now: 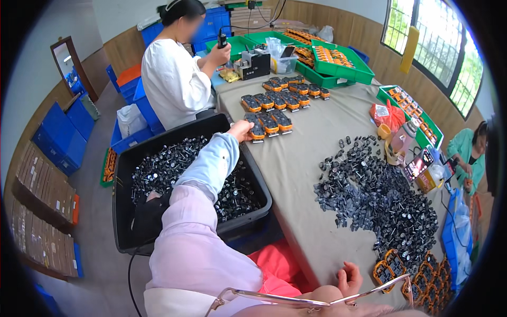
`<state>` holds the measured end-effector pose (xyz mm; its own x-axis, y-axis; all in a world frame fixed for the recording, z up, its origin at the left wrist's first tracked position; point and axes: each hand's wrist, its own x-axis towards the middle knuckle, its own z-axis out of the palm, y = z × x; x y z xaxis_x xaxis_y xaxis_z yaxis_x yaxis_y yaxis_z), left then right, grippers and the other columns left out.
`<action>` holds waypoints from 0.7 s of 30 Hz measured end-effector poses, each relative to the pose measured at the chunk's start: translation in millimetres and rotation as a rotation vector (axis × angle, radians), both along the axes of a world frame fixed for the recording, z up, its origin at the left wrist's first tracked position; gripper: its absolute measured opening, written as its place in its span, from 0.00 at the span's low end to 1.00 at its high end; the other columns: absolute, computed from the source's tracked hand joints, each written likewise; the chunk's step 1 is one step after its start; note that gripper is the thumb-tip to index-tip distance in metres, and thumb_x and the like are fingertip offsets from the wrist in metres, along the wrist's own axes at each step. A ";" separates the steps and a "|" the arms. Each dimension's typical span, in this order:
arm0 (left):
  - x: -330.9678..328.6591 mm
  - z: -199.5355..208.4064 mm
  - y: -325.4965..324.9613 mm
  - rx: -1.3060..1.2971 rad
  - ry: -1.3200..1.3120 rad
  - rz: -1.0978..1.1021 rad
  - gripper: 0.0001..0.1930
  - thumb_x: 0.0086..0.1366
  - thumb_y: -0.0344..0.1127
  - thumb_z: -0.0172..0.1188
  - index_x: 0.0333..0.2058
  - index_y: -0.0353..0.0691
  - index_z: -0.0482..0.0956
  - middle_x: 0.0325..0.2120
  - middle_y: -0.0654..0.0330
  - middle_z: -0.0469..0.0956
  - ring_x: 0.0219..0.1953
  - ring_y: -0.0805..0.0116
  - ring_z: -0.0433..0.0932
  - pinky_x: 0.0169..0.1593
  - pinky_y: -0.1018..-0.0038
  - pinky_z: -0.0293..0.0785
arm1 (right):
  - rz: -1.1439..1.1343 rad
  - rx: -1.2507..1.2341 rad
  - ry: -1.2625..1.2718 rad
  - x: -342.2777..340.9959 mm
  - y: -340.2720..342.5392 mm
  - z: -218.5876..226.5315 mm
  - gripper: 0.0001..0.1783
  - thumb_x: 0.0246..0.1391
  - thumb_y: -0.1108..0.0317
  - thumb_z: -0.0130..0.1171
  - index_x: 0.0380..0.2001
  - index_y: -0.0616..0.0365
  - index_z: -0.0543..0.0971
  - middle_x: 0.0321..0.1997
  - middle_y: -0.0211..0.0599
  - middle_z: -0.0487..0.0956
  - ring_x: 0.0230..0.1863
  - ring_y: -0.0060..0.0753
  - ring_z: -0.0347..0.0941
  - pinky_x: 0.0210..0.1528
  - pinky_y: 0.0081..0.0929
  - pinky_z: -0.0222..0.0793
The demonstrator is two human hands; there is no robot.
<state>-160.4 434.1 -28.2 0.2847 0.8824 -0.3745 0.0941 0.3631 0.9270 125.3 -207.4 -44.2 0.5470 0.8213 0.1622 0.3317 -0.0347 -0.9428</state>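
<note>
My left hand (241, 131) reaches out to the table's left edge, its fingers round an orange-and-black plastic casing (255, 129). This casing is the end one of a short row, with two similar casings (275, 122) beside it. My right hand (349, 279) is near the table's front edge, fingers loosely curled and apart, and I see nothing in it. Below my left forearm is a black tub (120, 211) full of small black knobs with metal stems (158, 166). A wide heap of similar black parts (377, 195) covers the right of the table.
More casings stand in rows (272, 100) farther back. Orange frames (430, 282) lie at the near right. Green trays (343, 66) are stacked at the back. A person (174, 79) holds a dark handheld device at the far left; another person (467, 156) sits right. A phone (419, 164) stands beside the heap.
</note>
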 end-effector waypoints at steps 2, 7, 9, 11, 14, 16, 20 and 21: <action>6.6 -2.5 0.5 0.057 -0.036 0.011 0.17 0.70 0.42 0.58 0.52 0.40 0.75 0.41 0.57 0.82 0.42 0.57 0.81 0.46 0.57 0.77 | 0.007 0.005 -0.004 3.0 0.3 -5.0 0.14 0.56 0.77 0.60 0.47 0.62 0.77 0.25 0.28 0.76 0.25 0.17 0.70 0.30 0.18 0.67; 85.2 33.7 -75.6 0.959 0.852 0.178 0.38 0.58 0.60 0.65 0.61 0.43 0.71 0.60 0.46 0.68 0.61 0.46 0.68 0.60 0.51 0.67 | -0.049 -0.014 -0.139 8.1 -7.4 -9.3 0.12 0.56 0.77 0.61 0.44 0.62 0.78 0.25 0.28 0.77 0.25 0.17 0.70 0.29 0.18 0.68; 94.5 40.1 -90.2 1.046 1.014 0.108 0.38 0.58 0.66 0.61 0.62 0.53 0.72 0.61 0.48 0.66 0.63 0.47 0.65 0.65 0.41 0.58 | -0.015 0.008 -0.140 9.4 -2.9 -10.0 0.11 0.55 0.77 0.61 0.43 0.62 0.79 0.25 0.29 0.77 0.25 0.17 0.70 0.29 0.19 0.68; 117.7 49.2 -96.7 1.014 1.056 0.040 0.39 0.58 0.70 0.58 0.63 0.55 0.72 0.63 0.48 0.64 0.65 0.46 0.61 0.66 0.32 0.48 | -0.049 -0.017 -0.151 16.8 -10.4 -32.1 0.11 0.55 0.77 0.61 0.43 0.62 0.79 0.25 0.29 0.77 0.25 0.18 0.70 0.29 0.19 0.68; 136.6 46.5 -96.0 0.908 1.150 -0.006 0.38 0.58 0.71 0.57 0.64 0.60 0.72 0.66 0.52 0.61 0.68 0.45 0.56 0.66 0.27 0.40 | -0.087 -0.038 0.106 24.8 -21.3 -57.0 0.10 0.53 0.78 0.62 0.40 0.61 0.80 0.25 0.29 0.77 0.24 0.19 0.71 0.29 0.20 0.68; 137.8 42.5 -92.4 0.893 1.168 -0.001 0.37 0.58 0.71 0.58 0.63 0.61 0.73 0.66 0.53 0.61 0.69 0.45 0.56 0.66 0.26 0.39 | -0.120 -0.049 0.374 28.1 -28.9 -65.8 0.08 0.54 0.75 0.63 0.39 0.60 0.81 0.26 0.31 0.77 0.26 0.24 0.72 0.31 0.24 0.69; 135.1 39.6 -80.3 0.960 1.149 -0.021 0.36 0.57 0.69 0.60 0.62 0.61 0.74 0.64 0.54 0.64 0.69 0.45 0.55 0.65 0.24 0.39 | -0.032 -0.308 -0.299 34.4 -61.2 -111.3 0.11 0.58 0.65 0.61 0.43 0.56 0.82 0.34 0.39 0.80 0.35 0.37 0.76 0.38 0.33 0.72; 132.8 36.0 -75.3 0.986 1.157 -0.004 0.36 0.57 0.68 0.61 0.61 0.61 0.75 0.63 0.54 0.65 0.69 0.45 0.55 0.65 0.24 0.39 | 0.006 -0.373 -0.453 38.9 -71.9 -133.9 0.13 0.59 0.63 0.61 0.45 0.55 0.82 0.36 0.41 0.81 0.37 0.40 0.77 0.40 0.35 0.72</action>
